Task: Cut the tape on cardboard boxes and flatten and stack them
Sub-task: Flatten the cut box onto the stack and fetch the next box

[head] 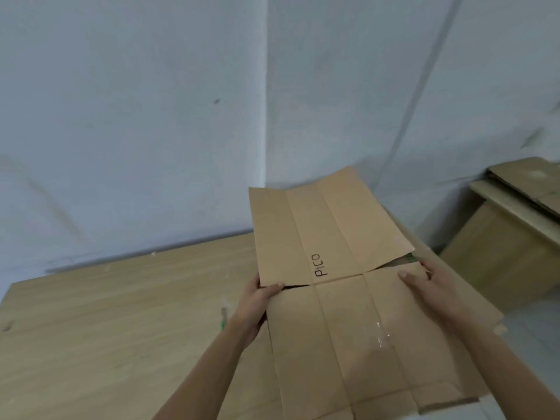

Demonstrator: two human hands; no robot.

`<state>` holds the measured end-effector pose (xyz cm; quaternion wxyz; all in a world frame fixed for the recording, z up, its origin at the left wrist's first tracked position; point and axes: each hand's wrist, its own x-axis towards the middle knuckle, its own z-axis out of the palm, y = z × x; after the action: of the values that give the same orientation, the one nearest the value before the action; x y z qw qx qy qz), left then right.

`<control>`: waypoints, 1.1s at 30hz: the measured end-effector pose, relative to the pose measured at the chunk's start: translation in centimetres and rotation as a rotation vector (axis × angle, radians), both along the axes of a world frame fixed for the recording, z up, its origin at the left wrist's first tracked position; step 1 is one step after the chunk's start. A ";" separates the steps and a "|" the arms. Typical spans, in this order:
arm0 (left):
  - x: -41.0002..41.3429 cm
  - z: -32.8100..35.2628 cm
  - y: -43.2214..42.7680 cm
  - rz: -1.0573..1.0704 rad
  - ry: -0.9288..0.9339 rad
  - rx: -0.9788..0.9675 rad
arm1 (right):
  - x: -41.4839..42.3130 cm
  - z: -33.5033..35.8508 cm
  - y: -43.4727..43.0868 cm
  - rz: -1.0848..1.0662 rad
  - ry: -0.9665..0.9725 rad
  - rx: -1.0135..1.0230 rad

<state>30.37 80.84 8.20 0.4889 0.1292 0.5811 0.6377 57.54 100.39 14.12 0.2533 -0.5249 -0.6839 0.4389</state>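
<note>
Flattened box [333, 268] between table [106, 313] and cabinet [497, 253]

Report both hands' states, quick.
Left hand: grips the left edge of the flattened cardboard box, thumb on top.
Right hand: open, fingers laid flat on the box near its right edge.
</note>
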 end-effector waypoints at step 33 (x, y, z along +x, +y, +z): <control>12.0 -7.0 18.1 -0.182 0.426 -0.354 | 10.5 -10.0 20.9 0.127 -0.472 -0.239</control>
<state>42.37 98.92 1.25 0.4261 0.2242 0.7589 0.4383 68.08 121.34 4.09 -0.0048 -0.5949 -0.6989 0.3969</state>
